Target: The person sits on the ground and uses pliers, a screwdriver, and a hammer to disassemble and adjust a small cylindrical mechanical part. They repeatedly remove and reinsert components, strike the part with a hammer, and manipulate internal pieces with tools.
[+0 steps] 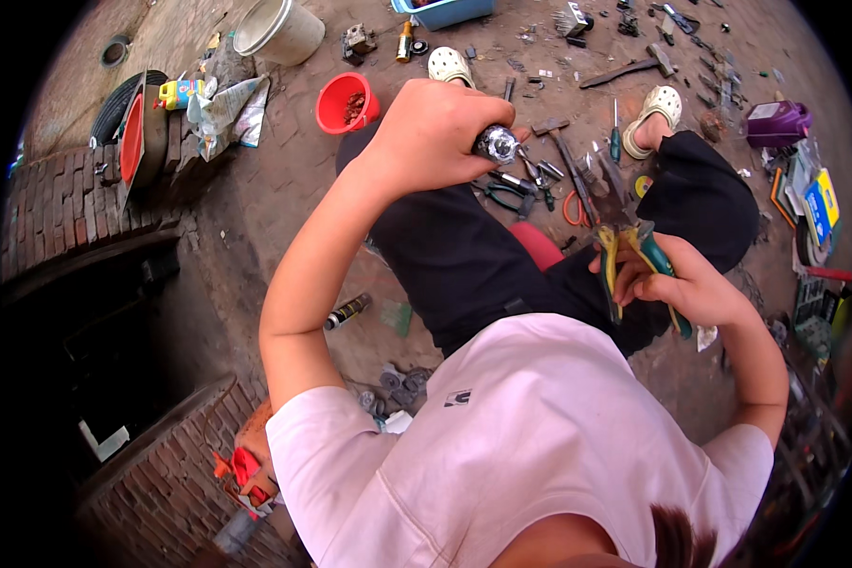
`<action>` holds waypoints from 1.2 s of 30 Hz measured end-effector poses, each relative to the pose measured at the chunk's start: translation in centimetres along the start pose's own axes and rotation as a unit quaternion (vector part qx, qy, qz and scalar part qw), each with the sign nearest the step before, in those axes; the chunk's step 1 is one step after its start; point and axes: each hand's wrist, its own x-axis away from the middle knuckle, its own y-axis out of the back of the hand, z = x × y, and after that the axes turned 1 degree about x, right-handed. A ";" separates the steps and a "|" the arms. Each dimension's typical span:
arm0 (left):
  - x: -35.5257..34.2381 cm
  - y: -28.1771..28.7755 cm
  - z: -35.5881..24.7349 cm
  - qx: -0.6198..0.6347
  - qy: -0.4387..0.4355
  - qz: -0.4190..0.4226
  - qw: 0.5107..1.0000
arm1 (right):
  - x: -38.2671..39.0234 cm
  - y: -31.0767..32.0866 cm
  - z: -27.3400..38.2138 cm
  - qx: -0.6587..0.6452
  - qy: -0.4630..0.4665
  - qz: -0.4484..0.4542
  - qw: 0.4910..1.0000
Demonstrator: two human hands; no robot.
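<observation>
My left hand (426, 128) is closed round a dark cylinder (495, 144) with a shiny, silvery end, held up over my left leg. What kind of tool it is cannot be made out. In my right hand (696, 284) are pliers (655, 254) with green and yellow handles, their jaws pointing away from me. The handles are spread apart. Between my feet, beyond the pliers, a hammer (551, 127) lies among other tools, with a pair of orange-handled scissors (570, 210) and another pair of pliers (506, 197) nearby. What the jaws touch is hard to tell.
Farther out lie a second hammer (625, 71) and a screwdriver (615, 142). A red bucket (324, 118) with brownish pieces stands left of my left foot, near a whitish bucket (293, 40). At the right is a purple container (776, 125); a spray can (348, 310) lies at my left.
</observation>
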 end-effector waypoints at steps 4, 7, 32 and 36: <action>-0.5 0.3 -0.8 -0.012 -0.004 0.035 0.999 | -0.3 -0.2 -0.6 0.092 0.025 0.003 0.995; -0.6 0.4 -1.0 -0.059 -0.013 0.072 0.996 | -0.3 -0.4 -0.1 0.140 0.039 -0.007 0.989; -1.4 -0.5 -3.5 -0.187 0.062 0.268 0.943 | -1.3 -2.0 0.7 0.515 0.106 -0.151 0.837; -1.4 -0.3 -3.6 -0.191 0.073 0.268 0.942 | -1.8 -1.7 0.3 0.550 0.132 -0.145 0.812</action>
